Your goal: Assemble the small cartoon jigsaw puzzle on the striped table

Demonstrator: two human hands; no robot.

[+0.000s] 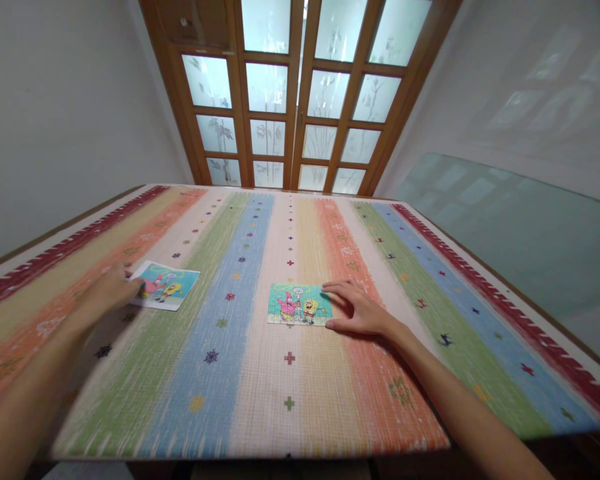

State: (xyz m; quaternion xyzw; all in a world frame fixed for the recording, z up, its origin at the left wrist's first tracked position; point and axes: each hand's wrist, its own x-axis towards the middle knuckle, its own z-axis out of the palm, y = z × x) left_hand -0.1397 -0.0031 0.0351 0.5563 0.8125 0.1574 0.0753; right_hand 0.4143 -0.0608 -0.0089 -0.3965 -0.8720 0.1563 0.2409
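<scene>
An assembled jigsaw puzzle [294, 307] lies flat on the striped tablecloth, its small pieces forming a picture of a pink starfish, a grey figure and a yellow sponge character. At its right end is my right hand [357, 308], with the fingertips at the upper right corner and the thumb by the lower right corner, spread apart. To the left, my left hand [113, 287] pinches the left edge of a picture card [173, 287] printed with the same scene. The card sits slightly tilted against the cloth, and part of its left side is hidden under the fingers.
The tablecloth [260, 393] covers a large table with coloured stripes and small printed motifs. Beyond the far edge stand wooden double doors [293, 127] with frosted panes. A white wall [55, 100] rises on the left, and a pale green panel [505, 233] lines the right.
</scene>
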